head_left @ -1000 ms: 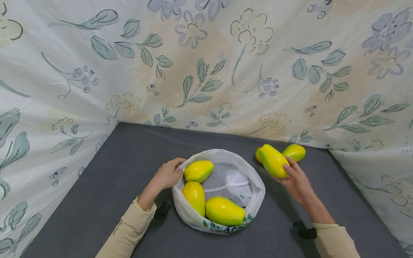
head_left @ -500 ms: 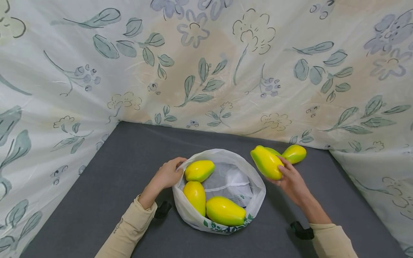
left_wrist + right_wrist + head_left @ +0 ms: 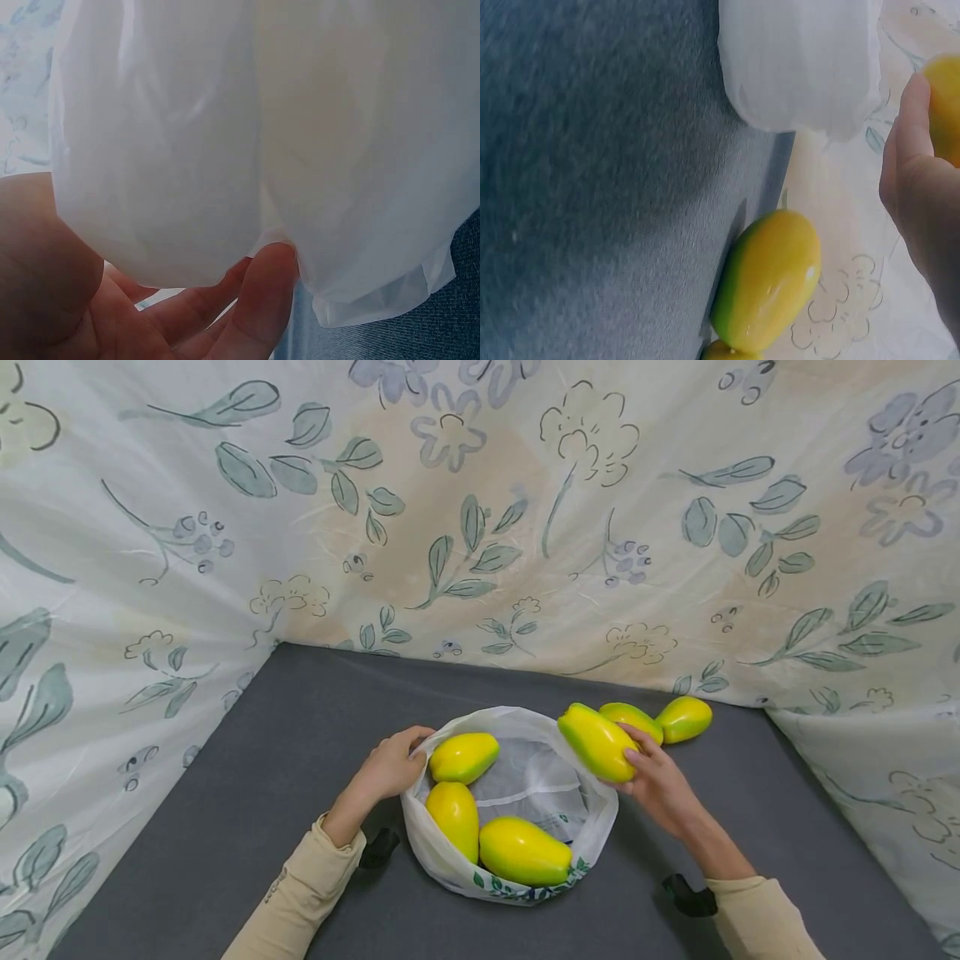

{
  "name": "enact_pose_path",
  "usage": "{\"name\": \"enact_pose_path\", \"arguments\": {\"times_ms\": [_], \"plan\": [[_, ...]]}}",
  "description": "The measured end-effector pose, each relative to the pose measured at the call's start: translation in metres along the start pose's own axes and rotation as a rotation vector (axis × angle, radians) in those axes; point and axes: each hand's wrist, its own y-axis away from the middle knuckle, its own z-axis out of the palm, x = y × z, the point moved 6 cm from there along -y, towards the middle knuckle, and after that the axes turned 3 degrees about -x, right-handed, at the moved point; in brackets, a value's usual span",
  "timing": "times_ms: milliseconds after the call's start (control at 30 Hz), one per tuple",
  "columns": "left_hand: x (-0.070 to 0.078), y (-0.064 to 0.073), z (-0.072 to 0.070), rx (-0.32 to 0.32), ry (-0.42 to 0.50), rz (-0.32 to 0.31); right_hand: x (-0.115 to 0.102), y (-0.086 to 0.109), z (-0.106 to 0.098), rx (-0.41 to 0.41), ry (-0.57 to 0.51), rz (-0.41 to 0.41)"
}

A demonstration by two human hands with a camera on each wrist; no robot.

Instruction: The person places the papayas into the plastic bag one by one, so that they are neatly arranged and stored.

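Note:
A white plastic bag [image 3: 417,852] with a green leaf print stands with its mouth spread open. Inside lie three yellow-green papayas: one at the back left [image 3: 463,757], another at the left [image 3: 452,820], the third at the front [image 3: 525,852]. My left hand [image 3: 388,767] grips the bag's left rim, with fingers [image 3: 266,292] curled at the plastic in the left wrist view. In my right hand [image 3: 663,785] is another papaya [image 3: 596,743], held tilted and overlapping the bag's right rim in the head view. The right wrist view catches only its edge [image 3: 946,105].
Two more papayas rest on the dark grey cloth [image 3: 315,710] behind my right hand, a nearer one [image 3: 622,713] partly hidden and a farther one [image 3: 686,719]. A floral curtain [image 3: 480,527] closes off the back and both sides.
My right hand has carried its papaya leftward to the bag's right rim, uncovering more of the papaya behind it. My left hand has stayed on the bag.

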Motion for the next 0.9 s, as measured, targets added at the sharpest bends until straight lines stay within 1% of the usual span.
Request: {"name": "enact_pose_path", "arguments": {"times_ms": [233, 367, 700, 900], "plan": [[0.001, 0.001, -0.001, 0.001, 0.002, 0.002, 0.003, -0.001, 0.013, -0.064, 0.026, -0.006], [0.001, 0.001, -0.001, 0.001, 0.004, 0.0, 0.006, -0.002, 0.017, -0.076, 0.036, 0.004], [-0.001, 0.0, 0.0, -0.004, 0.006, -0.013, 0.013, -0.006, 0.025, -0.077, 0.055, 0.067], [-0.001, -0.001, 0.0, -0.004, 0.0, -0.007, 0.017, -0.009, 0.031, -0.082, 0.12, 0.124]]}}
